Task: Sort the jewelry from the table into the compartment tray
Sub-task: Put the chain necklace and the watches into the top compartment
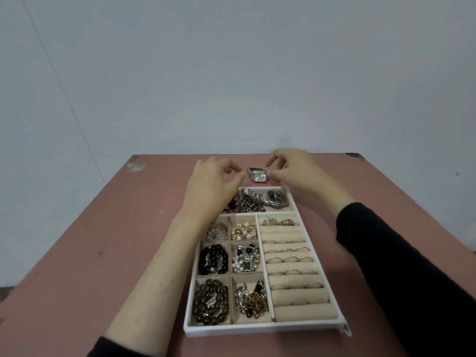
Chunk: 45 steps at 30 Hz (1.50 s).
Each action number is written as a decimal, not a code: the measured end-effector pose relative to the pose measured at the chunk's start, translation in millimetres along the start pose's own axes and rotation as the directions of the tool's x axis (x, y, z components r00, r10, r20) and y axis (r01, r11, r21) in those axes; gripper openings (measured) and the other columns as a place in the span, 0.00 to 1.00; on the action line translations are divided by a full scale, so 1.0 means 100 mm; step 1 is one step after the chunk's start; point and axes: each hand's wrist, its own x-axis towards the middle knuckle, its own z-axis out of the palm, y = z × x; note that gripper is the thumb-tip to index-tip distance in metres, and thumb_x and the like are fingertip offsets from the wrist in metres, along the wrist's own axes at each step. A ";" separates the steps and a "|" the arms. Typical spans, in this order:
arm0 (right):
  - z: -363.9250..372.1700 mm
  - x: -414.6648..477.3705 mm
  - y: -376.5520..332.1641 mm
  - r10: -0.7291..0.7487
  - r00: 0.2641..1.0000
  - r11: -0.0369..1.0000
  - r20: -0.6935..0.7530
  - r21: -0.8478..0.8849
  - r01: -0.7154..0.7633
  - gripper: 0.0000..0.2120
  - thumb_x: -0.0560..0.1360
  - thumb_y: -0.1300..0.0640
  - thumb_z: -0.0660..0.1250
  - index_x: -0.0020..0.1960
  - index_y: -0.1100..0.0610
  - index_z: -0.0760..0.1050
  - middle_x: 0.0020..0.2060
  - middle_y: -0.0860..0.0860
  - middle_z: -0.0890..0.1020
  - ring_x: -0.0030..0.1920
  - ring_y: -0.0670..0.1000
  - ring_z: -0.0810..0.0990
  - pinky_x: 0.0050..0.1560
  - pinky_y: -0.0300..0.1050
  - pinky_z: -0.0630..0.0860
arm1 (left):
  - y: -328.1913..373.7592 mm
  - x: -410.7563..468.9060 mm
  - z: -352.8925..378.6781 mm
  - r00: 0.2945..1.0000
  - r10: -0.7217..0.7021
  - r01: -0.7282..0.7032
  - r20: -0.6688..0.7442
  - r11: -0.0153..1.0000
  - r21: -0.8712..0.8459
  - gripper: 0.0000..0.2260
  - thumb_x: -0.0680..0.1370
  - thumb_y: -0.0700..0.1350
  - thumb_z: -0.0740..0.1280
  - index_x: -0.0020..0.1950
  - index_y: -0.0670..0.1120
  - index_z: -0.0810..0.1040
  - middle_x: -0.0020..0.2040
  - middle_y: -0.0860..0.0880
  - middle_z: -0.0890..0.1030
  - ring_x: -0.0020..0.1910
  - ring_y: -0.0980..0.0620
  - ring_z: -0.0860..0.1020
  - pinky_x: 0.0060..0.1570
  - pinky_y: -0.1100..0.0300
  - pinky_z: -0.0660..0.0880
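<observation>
A square silver watch lies on the pink table just beyond the far edge of the white compartment tray. My right hand is at the watch's right side, its thumb and forefinger pinching the short chain end of the strap. My left hand hovers over the tray's far left corner with fingers loosely bent; its fingertips stop just left of the watch and hold nothing. The tray's far compartment holds a dark-faced watch.
Bead bracelets and chains fill the tray's left compartments. Rings sit in the beige roll slots on the right. A wall rises directly behind the table's far edge. Bare tabletop lies left and right of the tray.
</observation>
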 end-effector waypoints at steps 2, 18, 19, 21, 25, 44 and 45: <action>0.00 0.13 -0.03 -0.018 0.994 0.989 0.109 -0.145 0.033 0.08 0.72 0.58 0.69 0.51 0.52 0.78 0.36 0.46 0.73 0.41 0.48 0.72 0.35 0.38 0.66 | -0.02 0.01 -0.01 1.000 -0.014 0.014 -0.014 1.000 -0.011 0.08 0.76 0.53 0.63 0.50 0.53 0.79 0.52 0.52 0.79 0.56 0.51 0.71 0.51 0.58 0.65; -0.39 0.03 -0.43 -0.036 0.993 0.852 0.111 0.523 -0.028 0.07 0.74 0.57 0.65 0.38 0.52 0.77 0.39 0.47 0.78 0.42 0.47 0.73 0.41 0.41 0.66 | 0.13 -0.04 -0.16 0.989 -0.121 0.149 0.087 0.837 -0.527 0.21 0.74 0.51 0.68 0.67 0.59 0.68 0.60 0.55 0.76 0.58 0.59 0.74 0.53 0.63 0.70; -0.43 -0.03 -0.47 -0.067 0.989 0.798 0.131 0.602 -0.026 0.07 0.74 0.57 0.64 0.38 0.53 0.77 0.38 0.47 0.79 0.41 0.47 0.73 0.41 0.41 0.66 | 0.15 -0.05 -0.18 0.987 -0.105 0.156 0.120 0.789 -0.594 0.22 0.74 0.52 0.68 0.67 0.59 0.67 0.61 0.55 0.76 0.60 0.59 0.74 0.55 0.62 0.71; -0.45 -0.15 -0.51 -0.106 0.978 0.683 0.178 0.728 -0.058 0.07 0.74 0.58 0.61 0.40 0.55 0.77 0.37 0.50 0.79 0.39 0.47 0.75 0.41 0.41 0.68 | 0.19 -0.06 -0.22 0.983 -0.058 0.165 0.175 0.698 -0.697 0.23 0.74 0.51 0.68 0.68 0.57 0.68 0.60 0.54 0.78 0.57 0.61 0.77 0.57 0.63 0.72; -0.41 -0.30 -0.48 -0.098 0.969 0.407 0.226 0.898 -0.168 0.05 0.71 0.59 0.63 0.44 0.60 0.75 0.36 0.56 0.79 0.37 0.51 0.77 0.41 0.43 0.71 | 0.22 -0.08 -0.27 0.972 -0.016 0.187 0.234 0.654 -0.733 0.16 0.73 0.46 0.70 0.61 0.50 0.77 0.49 0.49 0.84 0.52 0.56 0.81 0.55 0.61 0.76; -0.22 -0.42 -0.30 -0.130 0.954 0.201 0.271 0.949 -0.242 0.23 0.69 0.40 0.63 0.27 0.58 0.71 0.22 0.54 0.71 0.23 0.53 0.70 0.37 0.48 0.69 | 0.27 -0.03 -0.27 0.980 0.000 0.196 0.201 0.214 -0.957 0.10 0.71 0.39 0.67 0.51 0.41 0.79 0.34 0.52 0.79 0.33 0.57 0.77 0.47 0.61 0.78; -0.21 -0.44 -0.31 -0.171 0.941 0.276 0.293 0.931 -0.240 0.23 0.69 0.40 0.63 0.29 0.58 0.73 0.21 0.54 0.73 0.22 0.52 0.71 0.36 0.48 0.70 | 0.28 -0.03 -0.28 0.982 0.023 0.178 0.188 0.222 -0.959 0.11 0.70 0.40 0.67 0.52 0.41 0.80 0.34 0.53 0.78 0.32 0.58 0.76 0.47 0.61 0.78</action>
